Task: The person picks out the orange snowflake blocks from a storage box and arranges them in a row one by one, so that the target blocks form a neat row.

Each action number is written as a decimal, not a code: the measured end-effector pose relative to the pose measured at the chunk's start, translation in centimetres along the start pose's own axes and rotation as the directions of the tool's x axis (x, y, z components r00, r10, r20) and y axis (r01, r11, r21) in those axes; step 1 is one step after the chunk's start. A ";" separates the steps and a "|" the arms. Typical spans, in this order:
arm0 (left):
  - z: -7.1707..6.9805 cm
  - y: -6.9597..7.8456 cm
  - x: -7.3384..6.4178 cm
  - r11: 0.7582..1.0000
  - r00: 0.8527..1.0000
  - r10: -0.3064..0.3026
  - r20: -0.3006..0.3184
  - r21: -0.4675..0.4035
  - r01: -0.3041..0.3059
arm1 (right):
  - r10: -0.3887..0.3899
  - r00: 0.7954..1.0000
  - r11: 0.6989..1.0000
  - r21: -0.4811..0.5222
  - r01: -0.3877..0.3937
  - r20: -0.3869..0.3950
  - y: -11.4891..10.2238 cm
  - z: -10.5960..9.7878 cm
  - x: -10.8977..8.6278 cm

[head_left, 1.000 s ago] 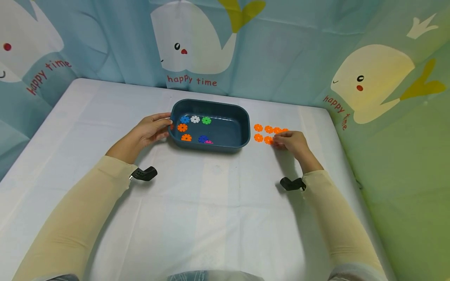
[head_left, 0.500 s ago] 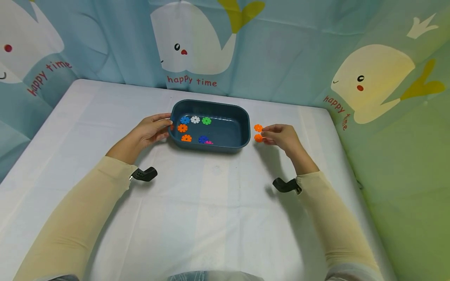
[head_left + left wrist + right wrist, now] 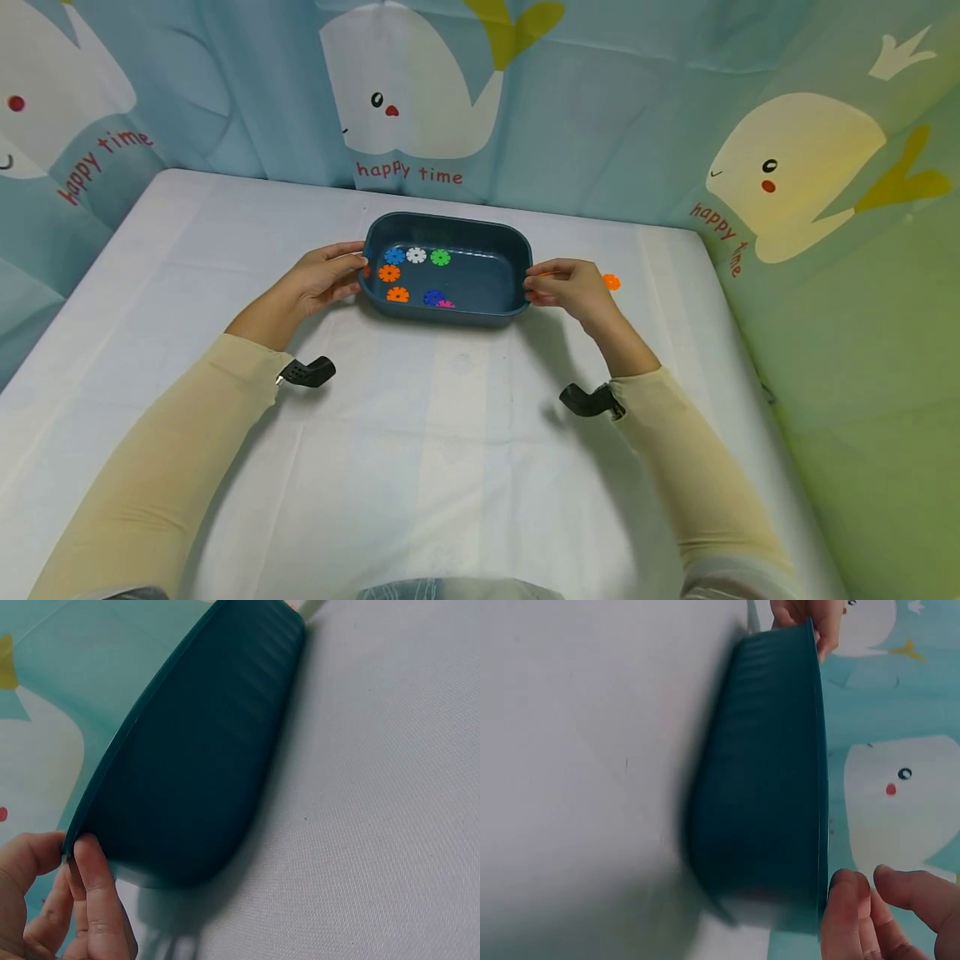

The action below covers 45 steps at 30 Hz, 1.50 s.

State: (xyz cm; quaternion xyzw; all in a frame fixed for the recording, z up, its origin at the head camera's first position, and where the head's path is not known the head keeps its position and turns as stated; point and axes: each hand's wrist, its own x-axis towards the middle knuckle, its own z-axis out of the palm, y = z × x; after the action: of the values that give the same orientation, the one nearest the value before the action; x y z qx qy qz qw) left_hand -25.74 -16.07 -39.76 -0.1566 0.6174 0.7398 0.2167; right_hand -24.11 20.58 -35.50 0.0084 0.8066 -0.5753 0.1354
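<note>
A dark teal rectangular plastic bin (image 3: 480, 314) sits on the table, holding several slotted plastic snowflake discs: a light blue disc (image 3: 393, 256), a white one, a green disc (image 3: 440, 257), orange ones, and overlapping dark blue and pink ones. My left hand (image 3: 326, 273) pinches the bin's left rim between thumb and fingers. At the right rim is my right hand (image 3: 570, 287); its fingers (image 3: 844, 900) touch the rim while the thumb stands a little apart. An orange disc (image 3: 611, 282) shows on the table beyond the right hand; the hand covers others there.
A pale cloth covers the table (image 3: 450, 433). Curtains printed with whales (image 3: 420, 92) stand close along its back and sides. A black curved device (image 3: 309, 372) juts from the left sleeve, another (image 3: 588, 400) from the right.
My right hand has moved left from over the orange discs to the bin's right rim. The left hand and bin stay where they were.
</note>
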 end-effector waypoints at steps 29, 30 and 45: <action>-0.3 -0.1 0.3 1.000 1.000 -0.006 0.020 -0.022 0.006 | 0.001 0.992 0.993 -0.115 0.014 0.125 -1.5 8.9 2.2; -0.2 -0.1 0.3 1.000 1.000 -0.009 0.018 -0.023 0.009 | 0.002 0.992 0.993 -0.116 0.012 0.127 -1.5 9.2 2.2; -0.1 -0.1 0.3 1.000 1.000 -0.013 0.014 -0.024 0.013 | 0.001 0.985 0.983 -0.181 0.031 0.171 -1.9 12.8 4.0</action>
State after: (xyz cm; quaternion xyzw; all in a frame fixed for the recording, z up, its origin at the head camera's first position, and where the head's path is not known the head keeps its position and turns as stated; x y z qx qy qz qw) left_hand -25.93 -16.14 -40.05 -0.1582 0.6059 0.7468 0.2237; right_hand -25.66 7.49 -38.49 -0.0594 0.8416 -0.4982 0.1997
